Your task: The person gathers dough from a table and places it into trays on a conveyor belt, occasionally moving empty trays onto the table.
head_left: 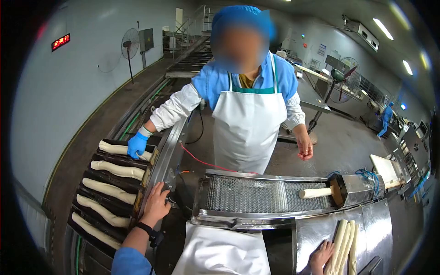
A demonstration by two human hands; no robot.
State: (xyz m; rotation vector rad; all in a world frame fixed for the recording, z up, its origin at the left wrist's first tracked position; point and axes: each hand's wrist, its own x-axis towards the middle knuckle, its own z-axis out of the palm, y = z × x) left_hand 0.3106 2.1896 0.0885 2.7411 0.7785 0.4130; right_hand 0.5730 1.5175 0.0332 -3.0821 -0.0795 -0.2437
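Note:
My left hand [156,205], a dark band on its wrist, lies with fingers stretched along the metal rail beside the black baking pans [143,184]. Each pan holds one long pale dough strip [109,191]; several lie in a row, some bent. At the lower right, my right hand [322,256] rests with fingers extended at the left side of several straight dough sticks [339,243], which lie side by side on a steel table [311,229]. Its fingertips are right at the nearest stick.
A mesh conveyor belt [247,192] runs before me, with one dough roll [316,193] by the metal housing [362,190]. Across it stands a co-worker in a white apron [247,123]; their blue-gloved hand [137,145] is on the dough in the farthest pan. Fans stand further back.

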